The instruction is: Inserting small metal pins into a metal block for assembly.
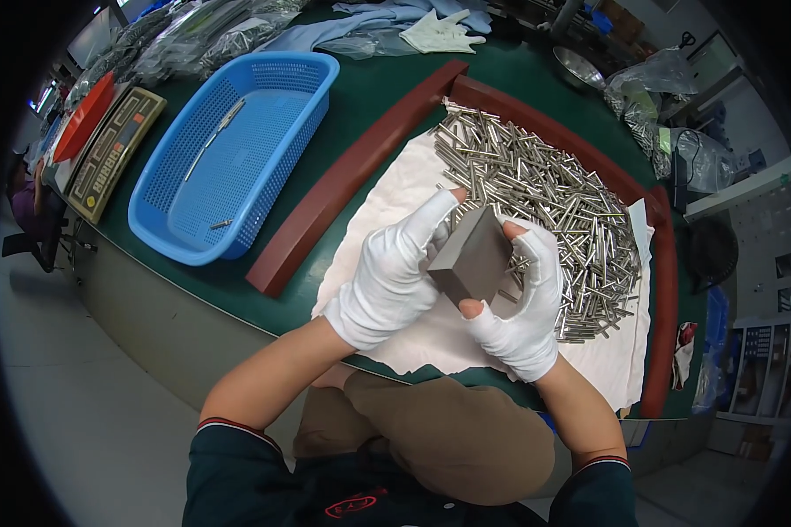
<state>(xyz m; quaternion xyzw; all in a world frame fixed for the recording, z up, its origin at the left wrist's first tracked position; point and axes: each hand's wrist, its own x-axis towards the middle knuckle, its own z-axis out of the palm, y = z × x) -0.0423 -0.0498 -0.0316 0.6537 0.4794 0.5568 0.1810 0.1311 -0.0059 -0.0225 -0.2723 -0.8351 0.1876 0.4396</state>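
Observation:
My left hand (394, 274) and my right hand (529, 303) both wear white gloves that leave some fingertips bare. Between them they grip a plain grey rectangular block (478, 256), tilted and raised over the work surface. The left hand takes its left side; the right thumb presses near its lower corner, with the fingers along the right side. Just beyond lies a large heap of short shiny metal pins (554, 206), pointing every way. They rest on a pale cloth (404, 189), and part of the heap is hidden behind the block and right hand.
Reddish-brown bars (347, 189) border the cloth at left, back and right. A blue perforated basket (315, 114) holds a few slim metal pieces; left of it stands a weighing scale (114, 158). Farther back are a spare white glove (441, 33), a metal bowl (578, 67) and plastic bags (655, 75).

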